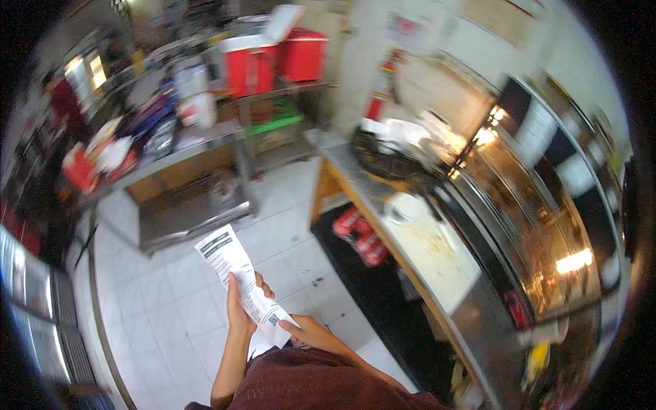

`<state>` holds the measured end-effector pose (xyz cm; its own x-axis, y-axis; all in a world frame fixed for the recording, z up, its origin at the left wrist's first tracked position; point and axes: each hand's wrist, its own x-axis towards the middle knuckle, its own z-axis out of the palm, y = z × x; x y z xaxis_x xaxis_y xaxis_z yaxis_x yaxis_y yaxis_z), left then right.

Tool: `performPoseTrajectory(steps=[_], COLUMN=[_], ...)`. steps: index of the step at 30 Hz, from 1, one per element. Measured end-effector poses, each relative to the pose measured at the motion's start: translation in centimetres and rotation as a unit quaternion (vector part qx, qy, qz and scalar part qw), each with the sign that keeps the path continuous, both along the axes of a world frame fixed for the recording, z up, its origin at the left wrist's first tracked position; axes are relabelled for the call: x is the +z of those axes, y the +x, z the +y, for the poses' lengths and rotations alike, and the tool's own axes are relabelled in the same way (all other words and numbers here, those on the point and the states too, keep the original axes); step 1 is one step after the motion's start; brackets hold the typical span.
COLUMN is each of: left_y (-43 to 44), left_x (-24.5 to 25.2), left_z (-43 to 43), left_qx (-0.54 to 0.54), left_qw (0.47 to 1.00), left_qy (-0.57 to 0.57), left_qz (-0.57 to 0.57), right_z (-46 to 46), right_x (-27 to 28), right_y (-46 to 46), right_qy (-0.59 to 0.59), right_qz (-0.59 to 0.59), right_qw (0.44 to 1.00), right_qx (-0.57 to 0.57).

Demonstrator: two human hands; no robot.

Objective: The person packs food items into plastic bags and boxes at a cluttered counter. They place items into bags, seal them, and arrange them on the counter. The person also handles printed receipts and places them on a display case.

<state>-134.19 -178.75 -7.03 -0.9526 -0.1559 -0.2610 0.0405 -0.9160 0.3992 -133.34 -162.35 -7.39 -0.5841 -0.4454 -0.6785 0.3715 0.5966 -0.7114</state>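
A long white printed paper slip [233, 264], with dark header bars and a square printed code, is held up in front of my body. My left hand [243, 310] grips it at mid-length, thumb on the printed face and fingers behind its right edge. At the lower end, my right hand [302, 328] pinches the slip, with the thumb beside the code. White floor tiles [169, 328] lie beneath both hands.
To the right runs a counter with a white cutting board [435, 251] and a lit glass display warmer [548, 236]. A metal worktable [200, 148] stands ahead left, red cooler boxes [251, 66] beyond it. A fire extinguisher [379, 89] hangs on the wall. Another person [65, 105] is far left.
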Motion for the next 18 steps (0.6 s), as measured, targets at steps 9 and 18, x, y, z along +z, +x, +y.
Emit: performPoseTrajectory(steps=[9, 18], left_y=[2.8, 2.9], left_x=[0.4, -1.8], left_z=[-3.8, -4.3], left_qx=[0.244, 0.209], left_qw=[0.968, 0.966], left_qy=[-0.053, -0.083], left_qz=[0.000, 0.127], right_z=[0.1, -0.7], right_x=[-3.9, -13.0], right_y=[-5.8, -17.0], right_qy=[-0.173, -0.191], right_qz=[-0.068, 0.068], right_qw=[0.883, 0.942], right_qx=[0.431, 0.268])
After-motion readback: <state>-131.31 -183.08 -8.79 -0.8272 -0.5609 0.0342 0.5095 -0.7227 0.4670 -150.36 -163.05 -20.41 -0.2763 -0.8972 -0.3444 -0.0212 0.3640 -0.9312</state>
